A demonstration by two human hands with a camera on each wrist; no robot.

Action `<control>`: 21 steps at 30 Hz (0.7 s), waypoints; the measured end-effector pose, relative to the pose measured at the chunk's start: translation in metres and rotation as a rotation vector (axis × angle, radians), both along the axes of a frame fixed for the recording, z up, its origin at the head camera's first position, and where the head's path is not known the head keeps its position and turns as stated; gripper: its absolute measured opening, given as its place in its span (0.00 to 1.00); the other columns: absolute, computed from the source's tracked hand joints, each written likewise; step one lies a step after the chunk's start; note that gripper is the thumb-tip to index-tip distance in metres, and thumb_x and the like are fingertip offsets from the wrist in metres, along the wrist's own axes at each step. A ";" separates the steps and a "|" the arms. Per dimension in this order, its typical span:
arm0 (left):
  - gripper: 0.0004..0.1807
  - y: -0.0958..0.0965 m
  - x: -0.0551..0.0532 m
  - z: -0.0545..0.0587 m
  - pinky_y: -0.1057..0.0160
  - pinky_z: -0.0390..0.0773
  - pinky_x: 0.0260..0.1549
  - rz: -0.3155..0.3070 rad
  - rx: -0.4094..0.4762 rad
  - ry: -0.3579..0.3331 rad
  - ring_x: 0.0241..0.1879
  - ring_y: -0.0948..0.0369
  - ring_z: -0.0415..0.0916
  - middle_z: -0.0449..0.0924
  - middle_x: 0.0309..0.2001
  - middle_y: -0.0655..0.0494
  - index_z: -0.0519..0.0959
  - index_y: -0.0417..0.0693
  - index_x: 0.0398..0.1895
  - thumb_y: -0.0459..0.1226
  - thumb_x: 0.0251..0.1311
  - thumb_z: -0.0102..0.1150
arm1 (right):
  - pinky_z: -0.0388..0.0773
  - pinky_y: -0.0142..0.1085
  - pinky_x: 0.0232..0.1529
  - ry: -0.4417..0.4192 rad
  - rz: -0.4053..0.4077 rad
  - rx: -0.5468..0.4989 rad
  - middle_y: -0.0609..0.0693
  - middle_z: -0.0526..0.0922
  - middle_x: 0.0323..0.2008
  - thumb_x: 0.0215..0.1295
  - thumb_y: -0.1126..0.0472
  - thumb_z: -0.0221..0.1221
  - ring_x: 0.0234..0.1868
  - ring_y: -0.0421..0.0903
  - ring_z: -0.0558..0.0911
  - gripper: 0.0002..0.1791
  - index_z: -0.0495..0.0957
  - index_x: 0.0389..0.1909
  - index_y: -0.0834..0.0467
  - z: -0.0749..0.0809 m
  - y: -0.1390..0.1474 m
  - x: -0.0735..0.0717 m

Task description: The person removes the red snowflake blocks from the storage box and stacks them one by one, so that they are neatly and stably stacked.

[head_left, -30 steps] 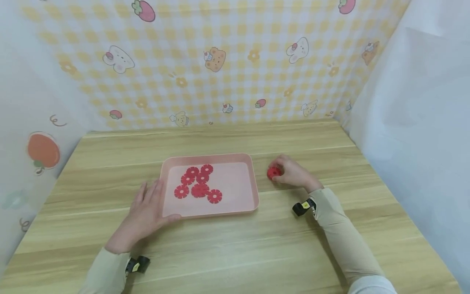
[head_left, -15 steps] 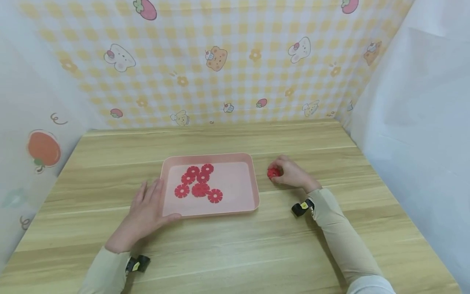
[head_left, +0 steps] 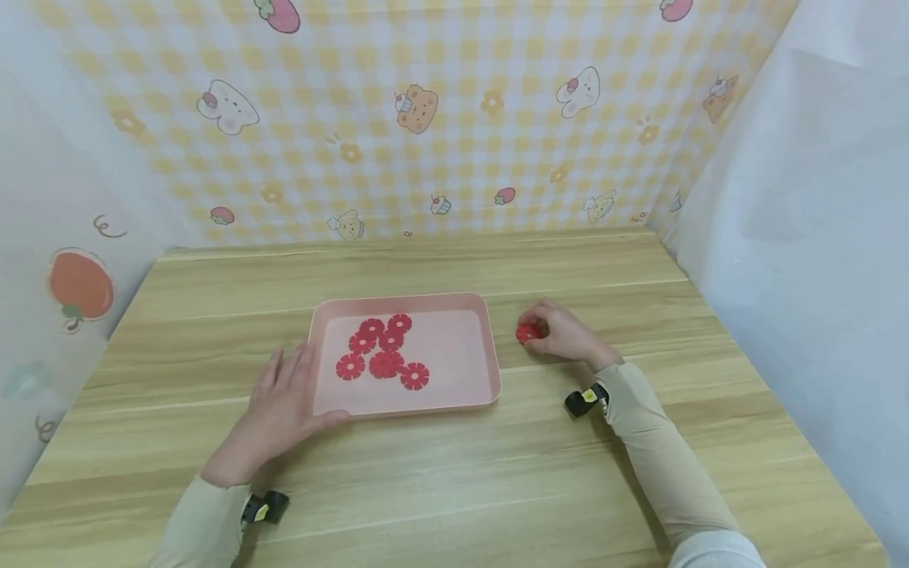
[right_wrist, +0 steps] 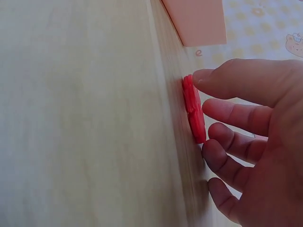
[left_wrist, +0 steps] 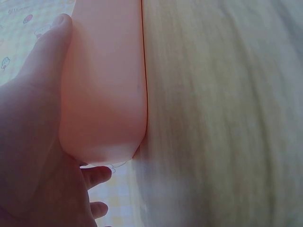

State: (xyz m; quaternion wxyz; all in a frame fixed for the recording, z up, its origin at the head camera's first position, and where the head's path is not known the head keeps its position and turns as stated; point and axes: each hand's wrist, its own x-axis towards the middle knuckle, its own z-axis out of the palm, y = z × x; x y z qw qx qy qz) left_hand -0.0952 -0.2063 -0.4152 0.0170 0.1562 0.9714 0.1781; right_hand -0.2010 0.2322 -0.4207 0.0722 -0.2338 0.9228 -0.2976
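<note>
A pink rectangular tray point(head_left: 461, 408) lies on the wooden table, with several red notched interlocking discs point(head_left: 415, 376) spread over its left half, some overlapping. My left hand point(head_left: 280, 414) rests against the tray's front left corner, fingers extended along the left side and thumb along the front. In the left wrist view the thumb lies at the rim of the tray wall point(left_wrist: 106, 80). Right of the tray, my right hand point(head_left: 568, 335) holds a small stack of red notched discs point(right_wrist: 194, 111) low at the tabletop, thumb on one edge and fingertips around the other.
The wooden table point(head_left: 454, 489) meets a yellow checked, cartoon-printed backdrop point(head_left: 454, 158) at the back. White sheeting point(head_left: 795, 237) hangs along the right side, and a printed sheet point(head_left: 43, 197) covers the left. Each wrist wears a small black camera point(head_left: 582, 402).
</note>
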 end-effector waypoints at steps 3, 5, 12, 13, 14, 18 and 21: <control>0.64 0.000 0.000 0.000 0.34 0.40 0.68 -0.005 -0.005 0.008 0.71 0.35 0.42 0.48 0.71 0.29 0.45 0.30 0.72 0.66 0.47 0.62 | 0.77 0.44 0.48 -0.019 -0.012 -0.013 0.58 0.74 0.44 0.55 0.65 0.66 0.44 0.51 0.78 0.19 0.77 0.48 0.66 0.002 0.002 0.000; 0.64 0.000 0.000 0.000 0.35 0.40 0.68 -0.009 -0.009 0.011 0.70 0.35 0.43 0.49 0.71 0.29 0.45 0.30 0.72 0.65 0.47 0.62 | 0.77 0.45 0.49 -0.033 -0.023 -0.019 0.59 0.75 0.45 0.56 0.66 0.65 0.45 0.52 0.78 0.19 0.77 0.48 0.66 0.003 0.002 0.000; 0.64 0.000 -0.001 0.002 0.34 0.39 0.68 -0.005 -0.014 -0.010 0.71 0.34 0.41 0.47 0.71 0.29 0.44 0.29 0.72 0.66 0.48 0.61 | 0.75 0.45 0.50 -0.064 -0.043 -0.025 0.57 0.73 0.43 0.57 0.66 0.64 0.46 0.52 0.74 0.19 0.77 0.50 0.65 0.010 0.002 -0.006; 0.64 -0.001 -0.001 0.002 0.34 0.39 0.67 -0.004 -0.011 -0.011 0.70 0.33 0.41 0.47 0.71 0.29 0.44 0.29 0.72 0.66 0.48 0.60 | 0.74 0.45 0.49 -0.055 -0.031 -0.029 0.57 0.73 0.42 0.57 0.67 0.63 0.45 0.52 0.73 0.18 0.77 0.50 0.65 0.011 0.001 -0.008; 0.64 -0.001 0.000 0.002 0.33 0.39 0.67 -0.003 -0.009 -0.011 0.70 0.33 0.40 0.47 0.71 0.29 0.44 0.30 0.72 0.66 0.48 0.60 | 0.74 0.44 0.48 -0.048 -0.020 -0.032 0.56 0.73 0.41 0.57 0.67 0.63 0.44 0.51 0.73 0.18 0.77 0.50 0.66 0.012 0.000 -0.010; 0.64 -0.001 0.000 0.001 0.33 0.40 0.67 0.000 0.002 -0.007 0.71 0.33 0.39 0.47 0.71 0.29 0.44 0.30 0.73 0.66 0.48 0.61 | 0.73 0.43 0.47 -0.036 -0.001 -0.047 0.57 0.76 0.42 0.57 0.68 0.63 0.44 0.51 0.73 0.18 0.78 0.49 0.66 0.018 -0.007 -0.015; 0.64 -0.001 -0.001 0.000 0.33 0.40 0.67 0.001 0.007 -0.008 0.71 0.33 0.39 0.47 0.71 0.29 0.44 0.31 0.73 0.66 0.48 0.61 | 0.74 0.44 0.48 -0.048 -0.009 -0.046 0.57 0.79 0.45 0.57 0.67 0.63 0.45 0.51 0.74 0.18 0.78 0.49 0.64 0.025 -0.016 -0.017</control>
